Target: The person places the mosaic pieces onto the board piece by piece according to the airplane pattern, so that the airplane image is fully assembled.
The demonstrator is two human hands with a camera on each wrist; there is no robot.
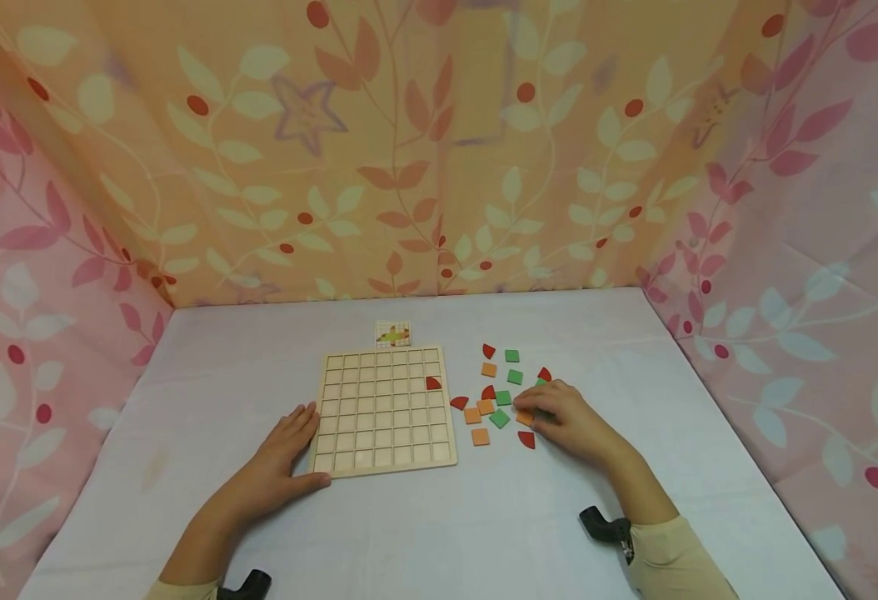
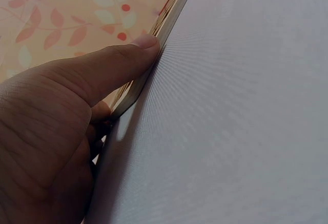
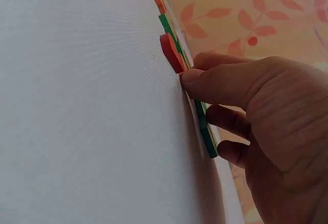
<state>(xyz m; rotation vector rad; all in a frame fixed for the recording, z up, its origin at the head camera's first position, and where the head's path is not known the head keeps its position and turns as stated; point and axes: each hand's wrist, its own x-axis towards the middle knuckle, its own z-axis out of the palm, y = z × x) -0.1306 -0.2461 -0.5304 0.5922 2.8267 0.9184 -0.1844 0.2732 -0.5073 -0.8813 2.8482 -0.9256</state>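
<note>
My left hand [image 1: 277,454] rests against the left side of a wooden grid board [image 1: 382,471], its fingers straight along the edge. In the left wrist view the thumb presses on the near edge of the board. One red quarter-circle tile [image 1: 433,383] sits in a cell near the board's right side. My right hand [image 1: 570,421] is over loose tiles right of the board, and its thumb and index finger pinch an orange square tile [image 1: 525,417]. Green tiles [image 3: 207,141] lie under its other fingers, partly hidden. Nearby is a red quarter-circle tile [image 1: 526,439].
A small pattern card [image 1: 393,333] lies behind the board. Between board and right hand are several loose tiles, including a green square tile [image 1: 500,418] and an orange square tile [image 1: 480,437]. A white cloth [image 1: 439,542] covers the table; patterned curtains [image 1: 439,167] surround it.
</note>
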